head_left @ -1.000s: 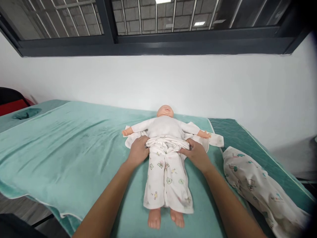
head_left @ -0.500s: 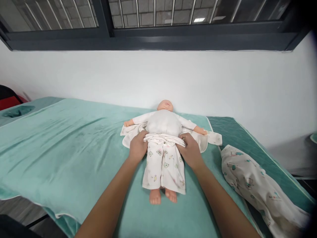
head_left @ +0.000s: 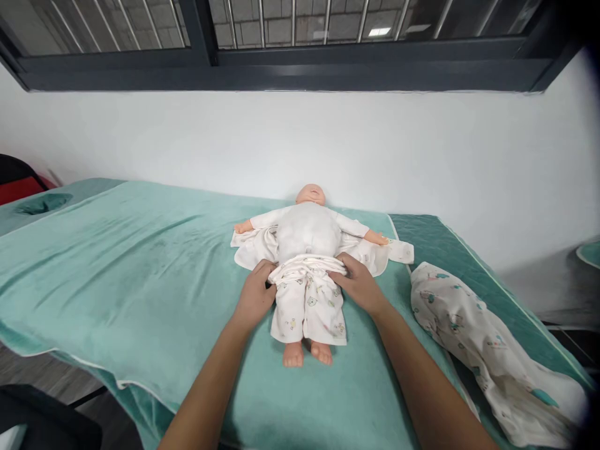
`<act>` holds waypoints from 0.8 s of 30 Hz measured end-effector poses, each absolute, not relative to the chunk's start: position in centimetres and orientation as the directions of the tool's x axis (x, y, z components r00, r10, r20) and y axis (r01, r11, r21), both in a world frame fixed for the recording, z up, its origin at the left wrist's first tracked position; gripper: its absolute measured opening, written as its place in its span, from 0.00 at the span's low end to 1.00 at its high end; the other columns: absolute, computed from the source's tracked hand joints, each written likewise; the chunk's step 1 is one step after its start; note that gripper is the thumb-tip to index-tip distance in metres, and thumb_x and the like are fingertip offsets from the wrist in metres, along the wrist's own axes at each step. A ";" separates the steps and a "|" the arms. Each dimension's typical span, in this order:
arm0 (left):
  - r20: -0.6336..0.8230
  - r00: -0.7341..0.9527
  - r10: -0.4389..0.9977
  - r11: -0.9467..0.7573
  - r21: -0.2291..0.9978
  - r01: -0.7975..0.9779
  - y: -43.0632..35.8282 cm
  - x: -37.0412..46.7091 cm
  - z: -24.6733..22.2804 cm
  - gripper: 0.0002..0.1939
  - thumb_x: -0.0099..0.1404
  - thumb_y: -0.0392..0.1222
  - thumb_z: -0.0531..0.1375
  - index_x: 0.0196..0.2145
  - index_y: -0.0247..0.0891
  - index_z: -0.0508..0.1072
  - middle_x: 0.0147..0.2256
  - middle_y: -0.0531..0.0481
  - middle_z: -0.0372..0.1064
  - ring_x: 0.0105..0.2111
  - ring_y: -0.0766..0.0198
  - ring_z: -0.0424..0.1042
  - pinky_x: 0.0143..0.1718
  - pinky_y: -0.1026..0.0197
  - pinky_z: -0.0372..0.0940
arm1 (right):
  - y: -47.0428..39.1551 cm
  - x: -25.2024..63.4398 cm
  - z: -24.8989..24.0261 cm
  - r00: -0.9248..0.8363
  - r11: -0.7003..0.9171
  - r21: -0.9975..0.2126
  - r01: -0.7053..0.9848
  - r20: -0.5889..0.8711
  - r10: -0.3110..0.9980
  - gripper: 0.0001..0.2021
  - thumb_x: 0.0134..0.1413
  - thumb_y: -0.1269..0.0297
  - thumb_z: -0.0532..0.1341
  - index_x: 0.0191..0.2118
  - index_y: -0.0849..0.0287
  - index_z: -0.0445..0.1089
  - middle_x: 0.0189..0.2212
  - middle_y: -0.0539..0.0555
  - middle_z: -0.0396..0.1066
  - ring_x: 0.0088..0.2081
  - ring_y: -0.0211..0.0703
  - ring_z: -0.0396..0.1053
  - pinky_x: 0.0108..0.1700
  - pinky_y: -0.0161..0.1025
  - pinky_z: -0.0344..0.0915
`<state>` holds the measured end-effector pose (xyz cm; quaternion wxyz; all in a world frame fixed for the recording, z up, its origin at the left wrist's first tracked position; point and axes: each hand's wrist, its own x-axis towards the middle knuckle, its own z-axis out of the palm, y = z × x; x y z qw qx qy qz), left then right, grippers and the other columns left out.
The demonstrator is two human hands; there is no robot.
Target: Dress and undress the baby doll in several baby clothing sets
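Observation:
A baby doll [head_left: 309,228] lies on its back, arms spread, its soft white torso showing. White printed trousers [head_left: 309,306] cover its legs, with the bare feet sticking out below. My left hand [head_left: 257,290] grips the bunched waistband at one side, thumb and fingers closed on the cloth. On the other side my right hand [head_left: 359,281] pinches the same waistband. An opened white jacket [head_left: 370,253] is spread under the doll's back and arms, one sleeve reaching out to the right.
A green sheet [head_left: 140,269] covers the bed. To the right lies a bundled white printed cloth [head_left: 487,344]. Behind the bed rises a white wall [head_left: 187,137] below a dark window frame [head_left: 328,72]. A black object [head_left: 47,415] stands at the lower left.
The waistband has moved down from the belly towards the hips, both hands with it, and the trouser legs look more bunched. The view has also shifted slightly.

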<state>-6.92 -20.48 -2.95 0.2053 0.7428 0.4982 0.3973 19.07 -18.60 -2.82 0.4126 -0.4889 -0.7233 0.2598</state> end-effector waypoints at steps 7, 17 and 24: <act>0.384 0.190 0.904 -0.418 0.695 0.585 -20.3 -6.7 -2.9 0.07 0.56 0.30 0.53 0.30 0.40 0.65 0.34 0.52 0.65 0.36 0.62 0.65 0.38 0.61 0.60 | -21.4 18.7 -3.1 -0.136 0.324 -0.809 0.491 0.297 0.945 0.14 0.57 0.52 0.60 0.26 0.56 0.64 0.24 0.46 0.63 0.29 0.40 0.60 0.32 0.37 0.56; 0.436 0.181 0.882 -0.453 0.675 0.582 -20.1 -6.6 -3.2 0.07 0.53 0.30 0.53 0.30 0.39 0.66 0.33 0.52 0.64 0.36 0.62 0.65 0.39 0.61 0.59 | -24.5 17.8 -3.5 -0.166 0.269 -0.871 0.412 0.219 0.962 0.26 0.48 0.47 0.67 0.48 0.55 0.64 0.44 0.53 0.72 0.45 0.48 0.68 0.44 0.41 0.64; 0.411 0.172 0.895 -0.432 0.707 0.560 -24.8 -6.9 -3.6 0.05 0.55 0.31 0.53 0.28 0.39 0.65 0.33 0.51 0.65 0.36 0.62 0.65 0.39 0.61 0.61 | -24.3 16.9 -4.1 -0.043 0.275 -0.810 0.518 0.296 0.954 0.19 0.53 0.43 0.62 0.39 0.55 0.66 0.32 0.49 0.71 0.35 0.44 0.67 0.37 0.38 0.62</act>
